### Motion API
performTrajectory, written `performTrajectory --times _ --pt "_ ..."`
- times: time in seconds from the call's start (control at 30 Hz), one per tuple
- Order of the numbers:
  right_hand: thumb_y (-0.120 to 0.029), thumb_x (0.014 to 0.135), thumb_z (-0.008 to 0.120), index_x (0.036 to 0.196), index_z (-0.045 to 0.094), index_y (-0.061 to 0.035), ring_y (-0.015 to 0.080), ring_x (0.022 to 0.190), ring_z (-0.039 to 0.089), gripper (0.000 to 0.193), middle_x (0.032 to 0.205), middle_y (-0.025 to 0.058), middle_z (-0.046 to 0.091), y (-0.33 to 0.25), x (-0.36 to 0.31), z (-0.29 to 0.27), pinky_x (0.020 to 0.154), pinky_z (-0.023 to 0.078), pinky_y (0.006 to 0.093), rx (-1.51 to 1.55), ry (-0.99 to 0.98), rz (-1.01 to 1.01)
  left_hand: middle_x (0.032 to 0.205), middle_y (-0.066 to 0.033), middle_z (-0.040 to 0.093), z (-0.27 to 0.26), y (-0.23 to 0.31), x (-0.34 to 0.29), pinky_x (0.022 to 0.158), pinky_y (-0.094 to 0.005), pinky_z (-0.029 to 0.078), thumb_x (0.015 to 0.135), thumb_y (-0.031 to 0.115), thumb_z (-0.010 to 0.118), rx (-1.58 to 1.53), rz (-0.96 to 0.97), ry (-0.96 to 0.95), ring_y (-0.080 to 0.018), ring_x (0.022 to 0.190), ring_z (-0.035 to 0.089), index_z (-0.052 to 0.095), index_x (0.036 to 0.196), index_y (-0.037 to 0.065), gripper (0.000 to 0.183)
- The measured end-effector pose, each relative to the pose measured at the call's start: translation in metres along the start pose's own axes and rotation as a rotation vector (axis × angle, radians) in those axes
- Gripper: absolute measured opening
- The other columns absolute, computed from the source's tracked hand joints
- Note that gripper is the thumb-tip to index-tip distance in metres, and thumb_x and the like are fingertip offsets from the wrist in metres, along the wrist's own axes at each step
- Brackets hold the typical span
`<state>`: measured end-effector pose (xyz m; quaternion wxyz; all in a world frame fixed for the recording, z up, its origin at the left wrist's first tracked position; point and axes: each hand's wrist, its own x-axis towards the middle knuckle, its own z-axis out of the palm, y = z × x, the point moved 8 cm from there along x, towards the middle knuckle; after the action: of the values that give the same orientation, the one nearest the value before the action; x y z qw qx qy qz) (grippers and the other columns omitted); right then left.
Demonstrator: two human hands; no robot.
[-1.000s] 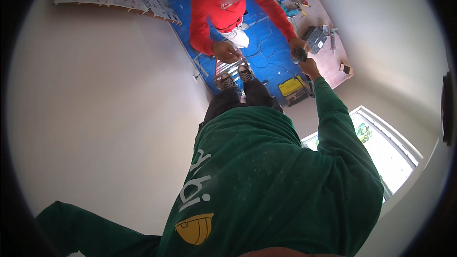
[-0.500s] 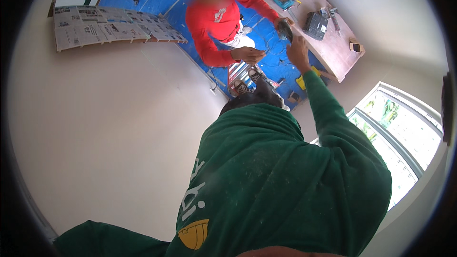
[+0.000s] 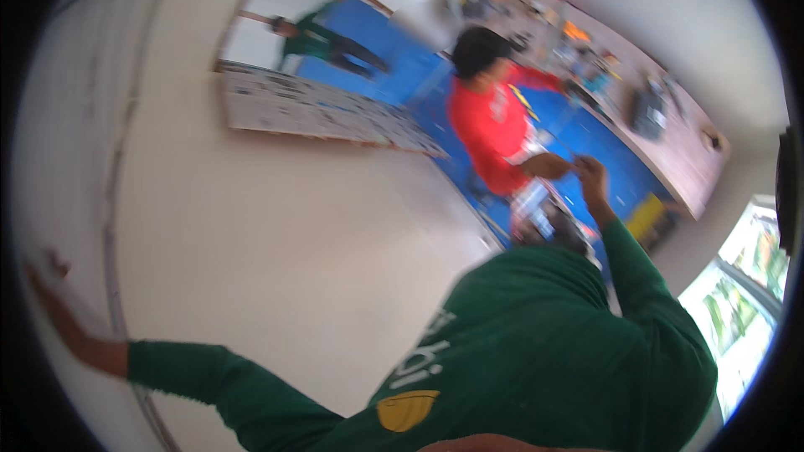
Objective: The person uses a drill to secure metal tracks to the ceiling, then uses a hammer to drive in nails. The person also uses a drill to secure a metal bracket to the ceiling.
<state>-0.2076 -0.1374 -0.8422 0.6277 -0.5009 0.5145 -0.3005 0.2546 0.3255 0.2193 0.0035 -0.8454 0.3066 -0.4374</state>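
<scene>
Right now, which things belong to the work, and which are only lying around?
In the work:
right hand, close to the co-worker's hand
dark tool, held by the co-worker

Lying around:
black case, on the table
orange tool, same table
yellow box, on the floor

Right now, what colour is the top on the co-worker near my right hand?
The top is bright red, seen best in the head view.

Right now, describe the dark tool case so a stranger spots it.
Find the long pinkish workbench, then its right-hand end. There, left of the small brown box, sits the dark tool case, bulkier than its neighbours.
</scene>
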Motion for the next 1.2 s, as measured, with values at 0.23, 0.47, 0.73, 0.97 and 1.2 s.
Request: performTrajectory --times 0.23,0.47,0.73,0.97,1.2 --pt "-0.02 0.108 0.059 0.129 0.068 -0.0064 0.0108 0.077 0.061 0.027 0.099 0.0026 0.065 -0.133 0.034 -0.003 0.069 0.055 0.0299 0.511 0.265 -0.118 0.079 -0.0052 0.061 -0.001 0.135 -0.022 0.079 -0.0374 0.046 0.114 0.061 0.044 -0.293 0.09 -0.046 -0.018 0.077 0.056 0.066 0.093 -0.001 0.069" --pt "-0.022 0.111 0.059 0.116 0.072 0.0034 0.0083 0.072 0.056 0.028 0.083 0.0004 0.06 -0.513 -0.108 0.084 0.064 0.046 0.0259 0.782 -0.167 -0.708 0.069 -0.0038 0.057 -0.015 0.18 -0.042 0.068 -0.0352 0.043 0.097 0.09 0.045 -0.223 -0.036 -0.024 -0.0166 0.069 0.053 0.065 0.083 0.001 0.092" --pt "-0.016 0.106 0.066 0.112 0.075 0.0085 0.0182 0.075 0.072 0.026 0.085 0.0118 0.072 -0.798 -0.289 0.07 0.071 0.058 0.0316 1.23 -0.441 -1.463 0.065 -0.0021 0.054 -0.016 0.186 -0.04 0.068 -0.0364 0.044 0.096 0.093 0.042 -0.191 -0.03 0.006 -0.0165 0.066 0.053 0.063 0.078 0.006 0.09" --pt "-0.015 0.101 0.068 0.101 0.078 0.0083 0.0207 0.068 0.069 0.025 0.072 0.0124 0.07 -0.87 -0.309 0.097 0.064 0.054 0.0344 1.169 -0.301 -1.464 0.065 -0.0013 0.052 -0.016 0.188 -0.039 0.069 -0.0359 0.044 0.095 0.093 0.042 -0.204 -0.048 0.0 -0.016 0.066 0.052 0.061 0.078 0.008 0.088" --pt "-0.014 0.099 0.072 0.1 0.078 0.0091 0.0206 0.06 0.064 0.024 0.071 0.0142 0.071 -0.889 -0.298 0.132 0.061 0.053 0.0355 1.317 -0.389 -1.343 0.063 -0.0003 0.05 -0.017 0.19 -0.038 0.068 -0.0356 0.043 0.095 0.095 0.038 -0.158 -0.062 -0.015 -0.0158 0.064 0.051 0.059 0.075 0.01 0.09"
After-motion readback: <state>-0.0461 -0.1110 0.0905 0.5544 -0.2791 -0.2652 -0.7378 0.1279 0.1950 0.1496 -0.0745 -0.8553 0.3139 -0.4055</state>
